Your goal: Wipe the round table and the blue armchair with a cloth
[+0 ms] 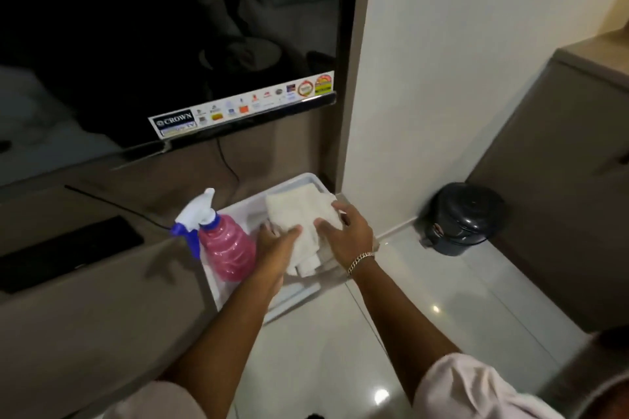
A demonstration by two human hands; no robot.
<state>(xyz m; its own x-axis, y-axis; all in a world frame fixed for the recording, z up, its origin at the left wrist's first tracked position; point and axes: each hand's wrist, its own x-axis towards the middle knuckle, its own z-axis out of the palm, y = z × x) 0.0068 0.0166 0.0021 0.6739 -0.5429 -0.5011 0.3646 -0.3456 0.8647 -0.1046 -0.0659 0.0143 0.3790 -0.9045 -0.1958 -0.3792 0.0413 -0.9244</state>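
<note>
Both hands grip the crumpled white terry cloth (299, 224) over the shallow white plastic tray (238, 211): left hand (275, 245) beneath, right hand (347, 231) on top. Lift straight up, clear of the pink spray bottle (224, 248) just left of the cloth

The cloth (301, 221) is plain white, with no print on it. The spray bottle (226, 248) has a translucent pink body, a white head and a blue trigger. The tray (299, 180) is pale grey-white. The bin (464, 218) is glossy black. The television (163, 37) has a black screen and a strip of multicoloured stickers along its lower edge. The floor (442, 299) is shiny white tile, the wall (459, 61) white, the counter (102, 299) greyish brown. A bracelet (360, 261) is gold, and the sleeve (476, 391) is pale pink.
</note>
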